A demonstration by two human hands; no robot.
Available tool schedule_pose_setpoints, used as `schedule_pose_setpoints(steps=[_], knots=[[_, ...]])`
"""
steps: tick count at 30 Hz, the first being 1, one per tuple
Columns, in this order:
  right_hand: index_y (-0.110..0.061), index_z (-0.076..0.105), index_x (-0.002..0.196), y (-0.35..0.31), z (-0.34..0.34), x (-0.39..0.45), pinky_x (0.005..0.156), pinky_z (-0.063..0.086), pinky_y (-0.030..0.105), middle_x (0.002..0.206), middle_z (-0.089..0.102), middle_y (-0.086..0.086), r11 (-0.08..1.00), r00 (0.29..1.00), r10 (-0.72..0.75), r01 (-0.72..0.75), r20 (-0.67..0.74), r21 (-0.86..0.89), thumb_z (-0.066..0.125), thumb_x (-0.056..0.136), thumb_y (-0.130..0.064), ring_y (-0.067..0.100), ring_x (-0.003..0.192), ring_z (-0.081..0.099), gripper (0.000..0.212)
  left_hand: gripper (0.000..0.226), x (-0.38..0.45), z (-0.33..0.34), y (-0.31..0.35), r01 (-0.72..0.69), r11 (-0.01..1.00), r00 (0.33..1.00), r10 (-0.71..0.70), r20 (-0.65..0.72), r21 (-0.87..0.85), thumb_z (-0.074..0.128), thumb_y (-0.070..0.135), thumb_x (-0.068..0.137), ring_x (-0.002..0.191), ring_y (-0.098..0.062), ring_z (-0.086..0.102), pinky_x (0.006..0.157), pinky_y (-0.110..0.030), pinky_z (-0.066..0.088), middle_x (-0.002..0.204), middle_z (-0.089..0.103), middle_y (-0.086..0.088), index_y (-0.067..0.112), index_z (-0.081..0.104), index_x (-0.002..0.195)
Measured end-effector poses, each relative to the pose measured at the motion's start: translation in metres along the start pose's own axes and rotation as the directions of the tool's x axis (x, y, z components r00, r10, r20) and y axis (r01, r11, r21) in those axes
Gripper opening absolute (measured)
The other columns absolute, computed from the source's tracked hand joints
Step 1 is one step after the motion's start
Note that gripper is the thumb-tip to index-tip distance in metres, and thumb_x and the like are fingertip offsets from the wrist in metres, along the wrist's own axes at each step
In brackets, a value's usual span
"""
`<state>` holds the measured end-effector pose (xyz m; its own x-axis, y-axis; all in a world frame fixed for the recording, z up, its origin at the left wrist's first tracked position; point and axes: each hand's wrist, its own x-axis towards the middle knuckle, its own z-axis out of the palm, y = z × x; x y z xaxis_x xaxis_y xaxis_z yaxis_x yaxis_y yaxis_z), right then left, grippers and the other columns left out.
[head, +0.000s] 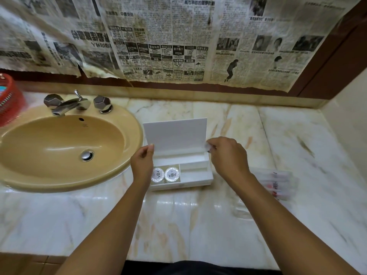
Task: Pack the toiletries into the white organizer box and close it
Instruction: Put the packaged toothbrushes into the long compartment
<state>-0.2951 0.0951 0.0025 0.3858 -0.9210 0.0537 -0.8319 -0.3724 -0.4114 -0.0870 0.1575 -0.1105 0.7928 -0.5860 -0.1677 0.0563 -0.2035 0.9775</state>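
1. Here, my left hand (142,162) pinches the lower left corner of the raised lid (174,133), thumb and fingers closed on its edge.
2. My right hand (228,155) is closed in a pinch grip at the lid's right edge, on something small and pale that is too blurred to name.
3. Just below both grips sits the white organizer box (195,180), open, lid upright.
4. In its left compartment, beside my left wrist, lie two round wrapped soaps (165,174); the right compartments look bare.
5. Right of my right forearm, clear packets (278,183) lie on the marble counter (198,225).
6. Left of my left grip is the tan sink (65,147).
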Motion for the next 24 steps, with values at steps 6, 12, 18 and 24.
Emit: schedule_pose_setpoints(steps=[6,12,18,24], knots=[[-0.019,0.073,0.097,-0.056,-0.016,0.008,0.07,0.052,0.032,0.091,0.072,-0.002,0.919,0.944,-0.275,0.314,-0.185,0.24,0.059,0.091,-0.011,0.02,0.084,0.066,0.018,0.024,-0.003,0.001,0.004,0.018,0.999,1.0,-0.018,0.011,-0.028,0.063,0.026,0.096,0.063,-0.004,0.044,0.065,-0.02,0.039,0.068,0.053,0.005,0.005,0.068,0.085],[-0.02,0.071,0.096,-0.08,0.031,0.031,0.066,0.047,0.031,0.092,0.069,0.0,0.916,0.915,-0.4,0.4,0.056,0.027,0.053,0.088,-0.006,0.025,0.084,0.064,0.024,0.022,-0.004,0.0,0.009,0.029,0.998,1.0,-0.028,0.008,-0.052,0.061,0.019,0.096,0.066,-0.009,0.042,0.065,-0.024,0.037,0.071,0.051,-0.002,0.004,0.067,0.081],[-0.008,0.066,0.079,-0.082,0.078,0.039,0.059,0.04,0.028,0.074,0.062,0.008,0.946,0.922,-0.292,0.318,0.253,-0.066,0.053,0.083,0.002,0.026,0.064,0.053,0.017,0.028,-0.003,0.0,0.01,0.097,0.983,0.995,-0.1,-0.011,-0.154,0.049,0.015,0.093,0.068,-0.009,0.048,0.066,-0.028,0.039,0.067,0.056,0.003,0.002,0.056,0.069],[-0.006,0.068,0.088,-0.079,0.104,0.037,0.067,0.046,0.031,0.088,0.067,0.014,0.974,0.886,-0.212,0.228,0.412,0.009,0.052,0.09,-0.011,0.033,0.08,0.063,0.018,0.024,0.001,0.0,0.003,0.105,0.984,0.994,-0.107,-0.005,-0.147,0.053,0.019,0.091,0.076,-0.015,0.057,0.073,-0.032,0.047,0.08,0.067,-0.005,0.002,0.067,0.081]])
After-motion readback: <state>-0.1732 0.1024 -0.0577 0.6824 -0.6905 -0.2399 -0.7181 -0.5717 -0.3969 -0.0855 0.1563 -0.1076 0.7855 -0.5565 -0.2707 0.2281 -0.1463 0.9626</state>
